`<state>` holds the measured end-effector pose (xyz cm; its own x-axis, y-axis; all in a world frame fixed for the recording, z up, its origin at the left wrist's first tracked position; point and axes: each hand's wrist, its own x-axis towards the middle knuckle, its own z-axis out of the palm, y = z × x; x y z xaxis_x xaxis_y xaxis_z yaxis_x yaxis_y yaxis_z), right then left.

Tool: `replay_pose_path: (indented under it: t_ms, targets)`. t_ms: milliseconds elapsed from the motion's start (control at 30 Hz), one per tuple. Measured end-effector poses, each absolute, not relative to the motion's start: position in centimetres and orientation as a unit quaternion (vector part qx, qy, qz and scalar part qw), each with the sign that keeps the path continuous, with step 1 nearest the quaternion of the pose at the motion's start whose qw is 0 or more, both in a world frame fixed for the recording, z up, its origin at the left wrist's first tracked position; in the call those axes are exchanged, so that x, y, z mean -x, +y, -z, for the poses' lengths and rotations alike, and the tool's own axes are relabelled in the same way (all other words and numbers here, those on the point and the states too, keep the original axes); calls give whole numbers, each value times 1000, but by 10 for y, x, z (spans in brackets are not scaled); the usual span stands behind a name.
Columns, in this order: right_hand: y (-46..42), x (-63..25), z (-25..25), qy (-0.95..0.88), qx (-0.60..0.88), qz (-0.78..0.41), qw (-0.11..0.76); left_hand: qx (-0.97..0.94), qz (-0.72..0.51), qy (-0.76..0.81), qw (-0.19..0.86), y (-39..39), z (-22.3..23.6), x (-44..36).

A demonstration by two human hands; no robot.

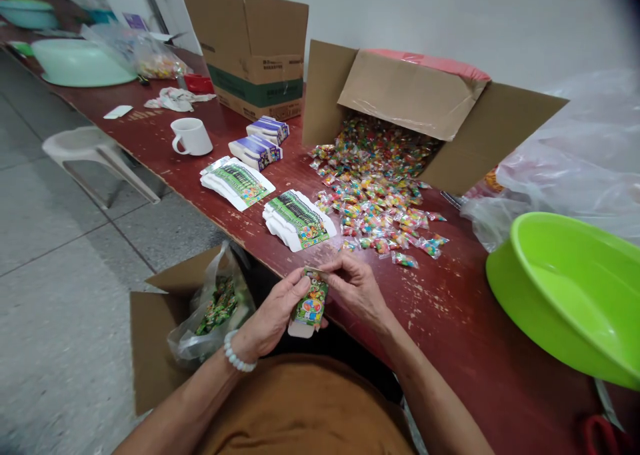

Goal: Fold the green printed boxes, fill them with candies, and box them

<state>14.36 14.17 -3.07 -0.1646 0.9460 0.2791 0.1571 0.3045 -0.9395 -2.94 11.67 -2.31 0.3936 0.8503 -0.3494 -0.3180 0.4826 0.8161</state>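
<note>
At the far left, a grey stool [83, 141] is seen on the floor. To its right, an open carton [155, 355] is placed below the counter [440, 348], and in it a plastic bag [183, 338] with green boxes [219, 305] is held. On the counter, a white mug [195, 137] is set near the edge, and two fanned stacks of flat boxes, a left stack [240, 183] and a right stack [300, 220], are laid nearer to the hands.

By the left hand [273, 308], the small box [311, 303] is pinched between thumb and fingers, just beyond the counter's near edge; its white flap [301, 329] hangs open at the lower end. By the right hand [356, 285], the top edge of the same box is pinched. If this edge is pressed too hard, the thin card could be creased or torn; if the left grip is loosened, the box could be dropped below the counter.

Further right, wrapped sweets [370, 208] are spilled from a tipped carton [410, 95]. The nearest ones could be pushed about by a careless sleeve or wrist. A bright green basin [520, 288] is placed at the right.
</note>
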Motion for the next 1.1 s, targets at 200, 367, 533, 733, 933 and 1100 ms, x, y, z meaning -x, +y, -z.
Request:
replay_pose_path:
  t_ms: [200,367,533,733,933,1100]
  targets:
    - [144,-145,30,-635,447,-473,416,-367,-384,429,731,117,24,24]
    - [151,-143,26,-559,431,-580,407,-401,-388,425,713,117,23,25]
    - [152,-145,20,-552,438,-576,415,-391,-399,399,727,117,24,26]
    - [137,-142,15,-712,383,-433,398,-356,-419,412,727,119,28,25]
    - [130,-145,39,-766,390,-343,379,-339,-400,437,731,113,35,26]
    - [163,-230,49,-686,606,-156,372,-345,-331,400,782,99,44,41]
